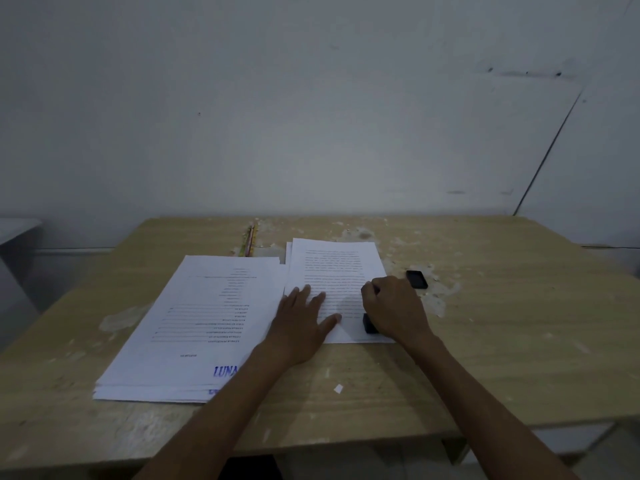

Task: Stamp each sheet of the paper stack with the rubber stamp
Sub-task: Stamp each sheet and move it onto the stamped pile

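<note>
Two stacks of printed white paper lie on the wooden table [485, 358]. The left stack [194, 327] carries a blue stamp mark near its front edge, partly hidden by my left forearm. On the right stack [332, 271], my left hand [301, 323] lies flat with fingers spread, holding the top sheet down. My right hand [394, 306] is closed around a black rubber stamp [369, 323], whose base rests on the sheet's lower right corner. Most of the stamp is hidden under the hand.
A small black lid or ink pad [416, 279] lies on the table just right of the right stack. Pencils [247, 241] lie near the far edge, behind the left stack. A scrap of paper [338, 388] lies between my forearms. A white wall stands behind the table.
</note>
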